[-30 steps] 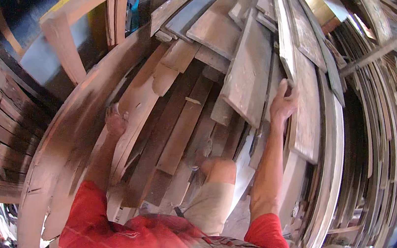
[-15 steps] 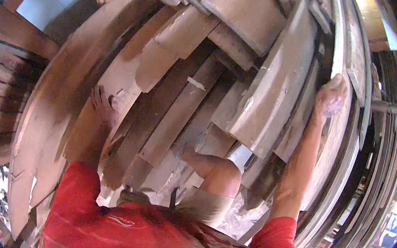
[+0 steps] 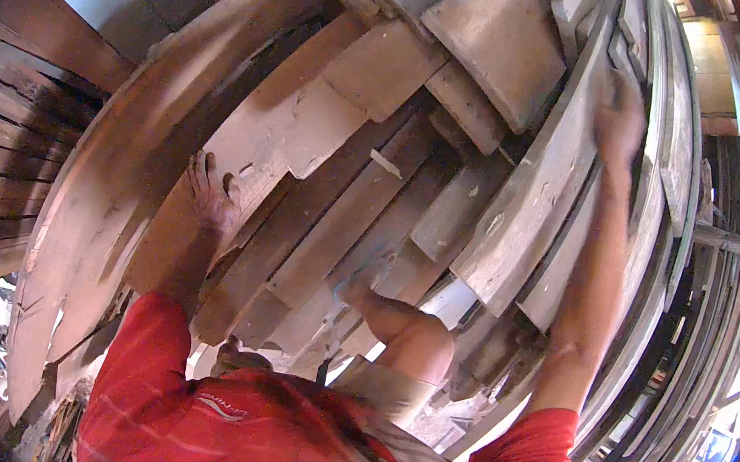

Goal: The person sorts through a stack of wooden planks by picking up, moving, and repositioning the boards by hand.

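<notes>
My left hand (image 3: 211,195) lies with its fingers spread on a pale, wide wooden board (image 3: 276,132) in the left part of the stack. Over on the right my right hand (image 3: 617,118) reaches farther forward, among long upright planks. It is smeared by motion, so its fingers and any contact with the planks cannot be made out. Close to it is a long rough-edged plank (image 3: 540,160). Between my arms, darker narrow boards (image 3: 350,201) lie side by side, and my bare knee (image 3: 425,344) shows over their near ends.
A thick curved-looking slab (image 3: 78,241) stands along the left. Short boards (image 3: 468,31) overlap at the far end. More thin planks (image 3: 710,319) are stacked on the right behind a wooden crosspiece (image 3: 738,243). At far left sits a slatted wooden pile (image 3: 19,151).
My right hand has moved forward along the right planks and is now blurred. My left hand stays on the pale board. The whole view has shifted slightly.
</notes>
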### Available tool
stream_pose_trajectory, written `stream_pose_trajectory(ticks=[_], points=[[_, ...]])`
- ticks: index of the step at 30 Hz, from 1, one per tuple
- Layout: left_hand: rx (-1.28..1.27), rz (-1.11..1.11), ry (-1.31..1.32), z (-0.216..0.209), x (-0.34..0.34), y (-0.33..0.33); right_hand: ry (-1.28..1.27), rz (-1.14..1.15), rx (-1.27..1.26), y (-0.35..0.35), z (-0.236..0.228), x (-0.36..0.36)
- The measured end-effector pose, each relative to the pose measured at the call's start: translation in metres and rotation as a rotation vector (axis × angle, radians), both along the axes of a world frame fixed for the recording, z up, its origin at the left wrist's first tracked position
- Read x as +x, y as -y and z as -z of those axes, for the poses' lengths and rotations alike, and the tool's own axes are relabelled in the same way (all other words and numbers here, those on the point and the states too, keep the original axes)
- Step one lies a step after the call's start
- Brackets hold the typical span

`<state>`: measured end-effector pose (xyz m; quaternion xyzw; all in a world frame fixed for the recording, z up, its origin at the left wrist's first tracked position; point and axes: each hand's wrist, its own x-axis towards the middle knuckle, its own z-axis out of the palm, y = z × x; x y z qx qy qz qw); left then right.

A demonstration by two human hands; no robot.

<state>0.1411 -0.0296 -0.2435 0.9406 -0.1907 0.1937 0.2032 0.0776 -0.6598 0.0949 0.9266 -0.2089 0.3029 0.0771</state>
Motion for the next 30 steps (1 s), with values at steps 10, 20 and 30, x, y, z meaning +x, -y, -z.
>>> stream_pose_trajectory(ticks=[10,20,30], points=[[-0.065,-0.04,-0.118,0.006,-0.002,-0.003,-0.735,-0.359,0.008,-0.17,0.104,0.164],[-0.049,-0.095,-0.214,0.009,0.0,0.002,-0.632,-0.438,-0.15,-0.133,0.136,0.2],[-0.037,-0.015,-0.236,-0.016,0.007,-0.008,-0.605,-0.494,-0.147,-0.146,0.057,0.184]])
